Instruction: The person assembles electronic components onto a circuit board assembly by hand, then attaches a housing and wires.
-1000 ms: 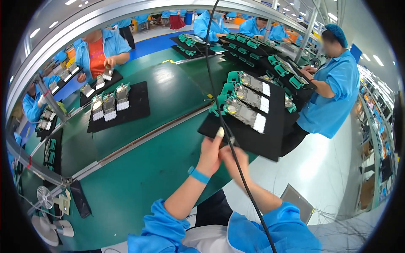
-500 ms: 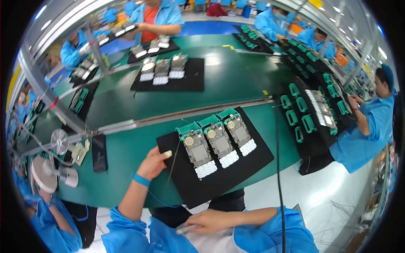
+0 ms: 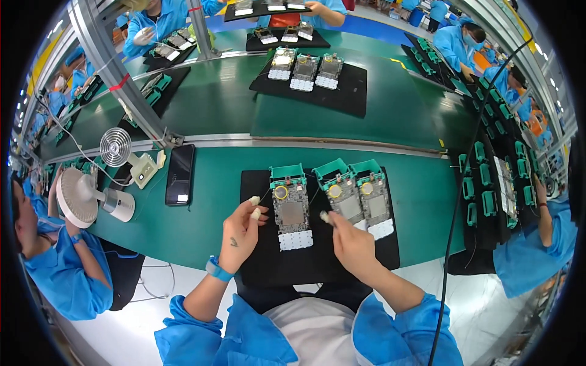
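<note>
Three circuit boards, each with a green plastic holder at its far end, a round yellow sticker and a white lower part, lie on a black mat [image 3: 293, 268]. The left board [image 3: 292, 210] lies straight, apart from the middle board [image 3: 347, 201] and the right board [image 3: 375, 204], which sit close together. Beside the left board is my left hand [image 3: 239, 236], its covered thumb and forefinger tips apart near a thin wire [image 3: 264, 194] at the green holder. My right hand [image 3: 357, 247] is closed in a pinch over the middle board's lower part; what it pinches is hidden.
A black phone [image 3: 180, 175], a white fan [image 3: 78, 198] and a small wire-cage fan [image 3: 116, 147] stand on the left. Beyond the metal rail [image 3: 342, 144], another mat [image 3: 351, 91] bears three boards. A black cable [image 3: 455, 226] hangs at right. Co-workers sit on both sides.
The view has shifted, and the mat now lies straighter before me. My right hand has risen from my lap to the boards. My left hand has left the mat's edge for the left board.
</note>
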Action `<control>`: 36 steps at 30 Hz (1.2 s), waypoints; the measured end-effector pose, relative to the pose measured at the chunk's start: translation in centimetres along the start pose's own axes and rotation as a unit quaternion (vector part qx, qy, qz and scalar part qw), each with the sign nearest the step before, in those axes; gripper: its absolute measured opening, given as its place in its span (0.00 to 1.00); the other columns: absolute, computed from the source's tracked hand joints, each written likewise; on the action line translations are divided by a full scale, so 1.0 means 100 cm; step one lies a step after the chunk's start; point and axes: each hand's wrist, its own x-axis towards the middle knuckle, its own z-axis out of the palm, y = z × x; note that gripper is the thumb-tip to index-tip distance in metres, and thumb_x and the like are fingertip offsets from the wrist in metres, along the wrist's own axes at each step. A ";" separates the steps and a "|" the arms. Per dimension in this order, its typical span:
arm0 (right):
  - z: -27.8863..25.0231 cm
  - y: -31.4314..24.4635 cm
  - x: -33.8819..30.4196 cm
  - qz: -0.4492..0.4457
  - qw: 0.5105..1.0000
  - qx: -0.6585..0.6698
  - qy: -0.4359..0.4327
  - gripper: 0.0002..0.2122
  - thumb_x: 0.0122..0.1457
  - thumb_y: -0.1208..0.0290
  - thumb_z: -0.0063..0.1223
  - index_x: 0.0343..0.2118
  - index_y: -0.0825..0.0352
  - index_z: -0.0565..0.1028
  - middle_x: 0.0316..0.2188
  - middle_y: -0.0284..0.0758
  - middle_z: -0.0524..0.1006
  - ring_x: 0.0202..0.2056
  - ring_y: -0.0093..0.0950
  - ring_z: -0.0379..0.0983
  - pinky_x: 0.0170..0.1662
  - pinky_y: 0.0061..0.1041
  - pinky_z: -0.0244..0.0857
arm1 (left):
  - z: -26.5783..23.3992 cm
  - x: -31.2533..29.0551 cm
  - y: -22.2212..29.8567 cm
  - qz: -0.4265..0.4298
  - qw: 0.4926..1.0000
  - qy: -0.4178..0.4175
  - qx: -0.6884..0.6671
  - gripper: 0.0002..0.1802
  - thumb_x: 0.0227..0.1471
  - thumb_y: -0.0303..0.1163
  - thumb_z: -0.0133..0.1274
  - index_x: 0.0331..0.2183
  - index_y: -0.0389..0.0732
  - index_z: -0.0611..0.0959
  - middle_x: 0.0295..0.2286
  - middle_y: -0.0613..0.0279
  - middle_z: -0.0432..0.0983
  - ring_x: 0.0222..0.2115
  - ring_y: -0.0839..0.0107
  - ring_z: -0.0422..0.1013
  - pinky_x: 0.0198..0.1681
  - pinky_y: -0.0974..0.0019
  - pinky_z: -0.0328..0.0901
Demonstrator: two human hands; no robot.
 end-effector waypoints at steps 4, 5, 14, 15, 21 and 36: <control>0.020 -0.013 0.027 0.067 0.987 0.103 0.104 0.13 0.62 0.71 0.47 0.47 0.70 0.71 0.33 0.43 0.79 0.28 0.37 0.77 0.31 0.27 0.70 | 0.016 -0.001 -0.002 -0.119 0.974 -0.065 -0.183 0.18 0.59 0.21 0.43 0.50 0.27 0.71 0.35 0.52 0.77 0.33 0.68 0.76 0.36 0.68 0.74; 0.022 -0.012 0.034 0.129 0.970 0.203 0.037 0.13 0.62 0.70 0.48 0.47 0.71 0.70 0.32 0.40 0.79 0.28 0.33 0.76 0.33 0.27 0.69 | 0.019 -0.001 0.006 -0.144 0.964 -0.080 -0.210 0.18 0.58 0.18 0.43 0.50 0.26 0.71 0.37 0.52 0.76 0.35 0.68 0.76 0.36 0.66 0.75; 0.012 -0.027 0.042 0.364 0.620 0.665 -0.203 0.09 0.64 0.66 0.49 0.37 0.67 0.73 0.17 0.22 0.65 0.12 0.09 0.50 0.13 0.13 0.39 | 0.022 -0.002 0.022 0.277 0.933 0.106 0.204 0.19 0.38 0.18 0.61 0.38 0.35 0.79 0.32 0.58 0.71 0.25 0.65 0.74 0.24 0.67 0.69; 0.012 -0.029 0.042 0.370 0.616 0.668 -0.196 0.08 0.64 0.67 0.48 0.36 0.68 0.73 0.17 0.22 0.65 0.11 0.09 0.50 0.13 0.13 0.39 | 0.021 0.000 0.020 0.310 0.915 0.115 0.231 0.19 0.37 0.19 0.62 0.36 0.36 0.79 0.31 0.59 0.71 0.24 0.63 0.73 0.24 0.65 0.69; 0.013 -0.030 0.037 0.387 0.632 0.650 -0.168 0.08 0.64 0.68 0.48 0.36 0.68 0.73 0.17 0.22 0.66 0.11 0.09 0.49 0.13 0.13 0.39 | 0.013 -0.006 0.014 0.264 0.946 0.058 0.176 0.17 0.36 0.18 0.62 0.34 0.35 0.78 0.30 0.59 0.70 0.26 0.62 0.73 0.26 0.65 0.70; 0.025 -0.011 0.024 0.372 0.338 0.834 -0.226 0.08 0.66 0.71 0.39 0.43 0.68 0.68 0.30 0.25 0.67 0.13 0.07 0.51 0.13 0.08 0.48 | 0.017 -0.003 0.028 0.273 0.946 0.103 0.144 0.21 0.40 0.18 0.61 0.41 0.36 0.78 0.32 0.59 0.66 0.27 0.66 0.67 0.28 0.66 0.65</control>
